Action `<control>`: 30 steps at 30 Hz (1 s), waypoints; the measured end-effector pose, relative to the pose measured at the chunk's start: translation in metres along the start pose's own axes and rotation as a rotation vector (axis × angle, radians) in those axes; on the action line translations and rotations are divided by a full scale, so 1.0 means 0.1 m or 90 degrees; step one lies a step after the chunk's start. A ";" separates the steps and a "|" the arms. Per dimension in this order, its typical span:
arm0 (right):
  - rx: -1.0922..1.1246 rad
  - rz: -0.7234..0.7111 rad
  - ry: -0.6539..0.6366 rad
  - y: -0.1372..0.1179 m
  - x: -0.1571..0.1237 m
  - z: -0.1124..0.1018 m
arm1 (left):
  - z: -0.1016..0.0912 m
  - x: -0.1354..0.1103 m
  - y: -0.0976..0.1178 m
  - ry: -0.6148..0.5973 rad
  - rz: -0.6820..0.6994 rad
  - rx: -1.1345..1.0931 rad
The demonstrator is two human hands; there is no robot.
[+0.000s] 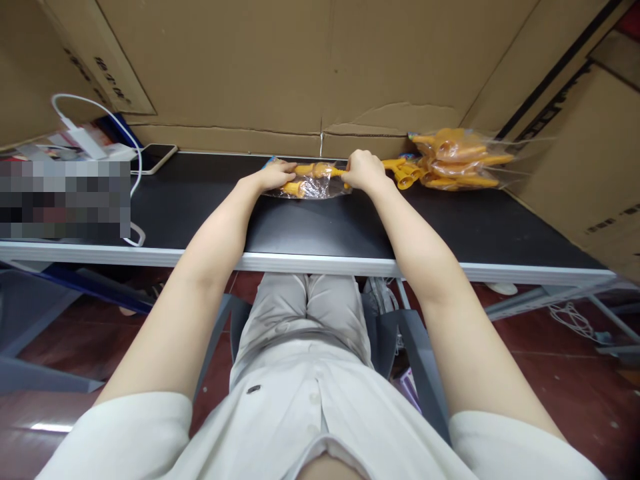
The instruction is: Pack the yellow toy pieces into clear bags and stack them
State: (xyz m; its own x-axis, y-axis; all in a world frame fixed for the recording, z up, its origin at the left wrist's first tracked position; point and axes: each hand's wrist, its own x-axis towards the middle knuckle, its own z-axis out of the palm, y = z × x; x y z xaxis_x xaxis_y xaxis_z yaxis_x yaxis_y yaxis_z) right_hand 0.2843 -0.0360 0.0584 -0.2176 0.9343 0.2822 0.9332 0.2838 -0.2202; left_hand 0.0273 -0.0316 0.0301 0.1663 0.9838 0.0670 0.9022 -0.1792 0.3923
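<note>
A clear plastic bag [324,191] with yellow plastic parts [293,189] in it lies on the black tabletop in front of me. My left hand [275,175] grips the bag's left end, where a bit of blue print shows. At the right end, my right hand [364,171] is closed, its fingertips pinched at the bag's edge beside the tip of a yellow part. Whether those fingers hold only film or the part too, I cannot tell. Just right of my right hand lie loose yellow plastic pieces [406,175] with round, hollow ends.
More bagged yellow parts [457,160] are piled at the back right. A phone [156,159] and a white charger [87,141] with its cable are at the left, near a blurred-out area. Cardboard walls [240,67] enclose the table [320,230] at the back and sides.
</note>
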 end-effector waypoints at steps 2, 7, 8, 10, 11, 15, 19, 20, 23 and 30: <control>-0.012 0.018 -0.006 -0.06 -0.04 -0.03 | 0.00 0.00 0.03 0.017 -0.027 0.034; 0.001 0.030 -0.023 -0.12 -0.09 -0.08 | 0.02 0.05 0.06 0.037 -0.017 0.056; 0.009 0.024 -0.022 -0.10 -0.08 -0.08 | 0.03 0.06 0.06 0.032 -0.003 0.070; 0.021 0.010 -0.016 -0.03 -0.04 -0.06 | 0.04 0.08 0.05 0.020 0.014 0.106; 0.025 0.004 -0.013 0.00 -0.02 -0.05 | 0.04 0.09 0.05 0.018 0.015 0.120; 0.019 -0.012 -0.014 0.08 0.03 -0.03 | 0.04 0.10 0.03 0.035 0.019 0.119; -0.009 -0.020 -0.013 0.05 0.01 -0.02 | 0.03 0.08 0.00 0.065 0.023 0.077; -0.016 -0.018 -0.013 0.04 0.01 -0.02 | 0.03 0.07 0.00 0.070 0.022 0.066; -0.019 -0.019 -0.018 0.01 0.00 0.00 | 0.03 0.04 0.01 0.079 0.002 0.030; 0.013 -0.007 -0.032 -0.10 -0.05 0.03 | 0.01 0.02 0.06 0.184 -0.175 0.004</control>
State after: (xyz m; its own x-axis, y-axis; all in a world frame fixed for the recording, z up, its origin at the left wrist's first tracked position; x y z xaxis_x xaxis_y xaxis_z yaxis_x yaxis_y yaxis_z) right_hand 0.2750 -0.0424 0.0561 -0.2422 0.9409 0.2368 0.9250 0.2976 -0.2363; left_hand 0.0332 -0.0311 0.0321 -0.1999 0.9556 0.2167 0.9002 0.0918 0.4256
